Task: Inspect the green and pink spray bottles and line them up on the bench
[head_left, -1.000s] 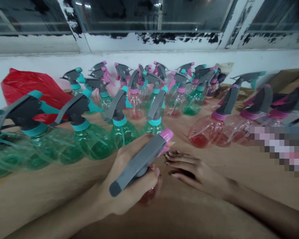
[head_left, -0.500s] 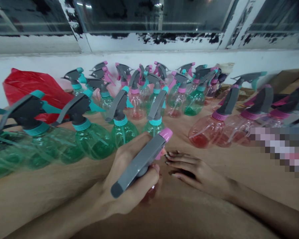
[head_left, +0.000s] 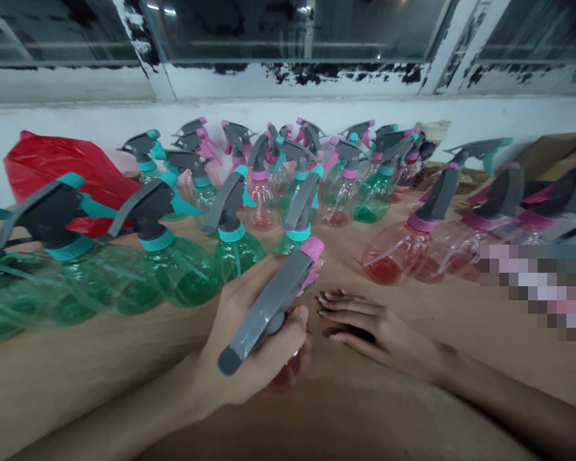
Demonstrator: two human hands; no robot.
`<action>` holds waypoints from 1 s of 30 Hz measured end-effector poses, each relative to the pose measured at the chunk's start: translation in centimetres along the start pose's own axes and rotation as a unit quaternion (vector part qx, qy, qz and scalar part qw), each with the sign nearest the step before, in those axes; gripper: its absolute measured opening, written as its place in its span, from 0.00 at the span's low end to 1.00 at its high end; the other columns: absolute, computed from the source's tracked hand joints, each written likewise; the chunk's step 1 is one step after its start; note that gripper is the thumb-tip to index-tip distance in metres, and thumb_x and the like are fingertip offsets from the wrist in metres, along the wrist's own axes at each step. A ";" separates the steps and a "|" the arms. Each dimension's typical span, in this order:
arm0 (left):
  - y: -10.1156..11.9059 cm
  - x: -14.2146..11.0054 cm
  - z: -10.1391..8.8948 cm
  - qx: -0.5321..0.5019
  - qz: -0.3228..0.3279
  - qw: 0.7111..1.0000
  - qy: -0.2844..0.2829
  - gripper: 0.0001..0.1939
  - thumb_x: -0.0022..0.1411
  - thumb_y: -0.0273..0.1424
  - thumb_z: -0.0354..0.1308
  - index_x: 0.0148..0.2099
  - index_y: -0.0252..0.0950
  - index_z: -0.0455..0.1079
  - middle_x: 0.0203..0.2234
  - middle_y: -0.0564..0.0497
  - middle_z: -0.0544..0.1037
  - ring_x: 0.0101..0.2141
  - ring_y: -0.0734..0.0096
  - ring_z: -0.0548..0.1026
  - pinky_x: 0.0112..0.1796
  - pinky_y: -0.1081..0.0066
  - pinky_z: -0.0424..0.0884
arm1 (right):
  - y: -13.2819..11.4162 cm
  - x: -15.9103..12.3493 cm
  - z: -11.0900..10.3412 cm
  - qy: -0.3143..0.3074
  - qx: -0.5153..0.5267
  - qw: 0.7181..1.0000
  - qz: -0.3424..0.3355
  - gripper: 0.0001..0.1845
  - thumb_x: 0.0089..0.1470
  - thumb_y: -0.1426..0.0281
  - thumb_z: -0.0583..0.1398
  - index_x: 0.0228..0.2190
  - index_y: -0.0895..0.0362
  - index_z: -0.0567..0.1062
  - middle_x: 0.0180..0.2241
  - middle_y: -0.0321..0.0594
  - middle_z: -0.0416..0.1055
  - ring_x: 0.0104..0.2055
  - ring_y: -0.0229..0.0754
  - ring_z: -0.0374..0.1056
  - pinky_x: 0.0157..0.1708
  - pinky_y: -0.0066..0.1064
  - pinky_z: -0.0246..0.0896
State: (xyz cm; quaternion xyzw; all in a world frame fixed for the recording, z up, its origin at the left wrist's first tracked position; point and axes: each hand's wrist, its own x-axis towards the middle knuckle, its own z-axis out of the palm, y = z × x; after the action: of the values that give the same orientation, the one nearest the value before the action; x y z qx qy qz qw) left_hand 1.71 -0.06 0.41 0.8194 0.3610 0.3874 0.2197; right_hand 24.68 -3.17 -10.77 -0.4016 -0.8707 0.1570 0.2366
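Note:
My left hand (head_left: 249, 339) is wrapped round the neck of a spray bottle (head_left: 273, 307) with a grey head and a pink nozzle. The nozzle points away from me, toward the back. Below my fingers a bit of its reddish body shows; the rest is hidden by the hand. My right hand (head_left: 369, 320) lies palm down on the tabletop (head_left: 388, 410), fingers stretched out toward the held bottle but apart from it. Just beyond my left hand stands a green spray bottle (head_left: 240, 256) with a turquoise collar.
Green spray bottles (head_left: 182, 275) line the left side, and pink ones (head_left: 398, 253) stand at the right. A mixed cluster of spray bottles (head_left: 295, 192) fills the back, before a white wall (head_left: 77, 115). A red plastic bag (head_left: 62, 166) lies at the back left.
The head of the held spray bottle has tipped slightly, its nozzle shifting a little up and left and its rear end a little up and right. My right hand stays in place.

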 end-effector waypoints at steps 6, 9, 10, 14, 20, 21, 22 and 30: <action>-0.1 0.3 -0.2 -0.032 0.023 0.998 -0.044 0.09 0.52 0.26 0.51 0.36 0.43 0.64 0.26 0.55 0.70 0.26 0.68 0.72 0.30 0.67 0.73 | -0.1 0.0 -0.1 0.004 0.013 1.000 0.006 0.17 0.61 0.65 0.57 0.51 0.53 0.70 0.56 0.40 0.67 0.61 0.43 0.58 0.61 0.43 0.54; 0.0 0.3 -0.3 -0.037 0.013 0.998 -0.047 0.08 0.52 0.26 0.51 0.36 0.44 0.64 0.26 0.55 0.71 0.26 0.67 0.72 0.31 0.67 0.73 | -0.1 0.0 0.0 0.010 0.015 1.000 0.006 0.17 0.61 0.65 0.57 0.51 0.52 0.70 0.56 0.40 0.68 0.61 0.44 0.59 0.60 0.44 0.55; 0.0 0.2 -0.3 -0.038 0.011 0.998 -0.047 0.08 0.52 0.27 0.51 0.35 0.44 0.64 0.26 0.55 0.71 0.26 0.66 0.72 0.31 0.67 0.74 | -0.1 0.0 0.0 0.011 0.014 1.000 0.006 0.18 0.61 0.65 0.57 0.52 0.52 0.70 0.56 0.40 0.68 0.61 0.44 0.59 0.60 0.44 0.55; 0.0 0.0 -0.3 -0.033 -0.002 0.998 -0.051 0.08 0.52 0.28 0.51 0.36 0.44 0.65 0.26 0.55 0.72 0.26 0.66 0.73 0.31 0.67 0.74 | -0.2 0.0 -0.1 0.004 0.007 1.000 0.009 0.18 0.61 0.64 0.56 0.52 0.53 0.70 0.56 0.41 0.67 0.61 0.43 0.58 0.61 0.43 0.54; -0.1 0.1 -0.3 -0.032 0.010 0.998 -0.052 0.09 0.52 0.26 0.50 0.37 0.44 0.64 0.28 0.55 0.72 0.27 0.67 0.73 0.32 0.67 0.74 | -0.3 0.1 -0.2 -0.001 0.001 1.000 0.008 0.17 0.61 0.64 0.56 0.51 0.54 0.70 0.56 0.41 0.67 0.61 0.42 0.58 0.61 0.42 0.53; -0.1 0.1 -0.2 -0.032 0.012 0.998 -0.051 0.08 0.52 0.26 0.50 0.36 0.44 0.63 0.27 0.55 0.71 0.27 0.67 0.73 0.31 0.67 0.74 | -0.2 0.1 -0.1 0.000 0.003 1.000 0.007 0.17 0.61 0.64 0.56 0.51 0.54 0.70 0.56 0.41 0.67 0.61 0.43 0.58 0.61 0.43 0.53; 0.0 0.1 -0.2 -0.033 0.014 0.998 -0.050 0.08 0.52 0.26 0.50 0.35 0.44 0.63 0.26 0.55 0.71 0.26 0.67 0.72 0.31 0.67 0.73 | -0.2 0.1 -0.1 0.002 0.005 1.000 0.007 0.17 0.61 0.64 0.56 0.51 0.54 0.70 0.56 0.41 0.67 0.61 0.43 0.58 0.61 0.43 0.54; 0.1 0.1 -0.2 -0.042 0.007 0.998 -0.053 0.10 0.51 0.24 0.50 0.35 0.44 0.62 0.26 0.56 0.70 0.26 0.68 0.71 0.30 0.68 0.72 | -0.2 0.0 -0.1 0.007 0.016 1.000 0.009 0.17 0.60 0.65 0.57 0.51 0.52 0.70 0.56 0.41 0.68 0.61 0.44 0.58 0.61 0.44 0.55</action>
State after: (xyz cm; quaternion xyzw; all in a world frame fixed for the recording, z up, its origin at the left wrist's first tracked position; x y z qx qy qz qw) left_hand 1.63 -0.03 0.63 0.8312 0.3262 0.3603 0.2700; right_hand 24.58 -3.28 -10.61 -0.4066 -0.8628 0.1702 0.2474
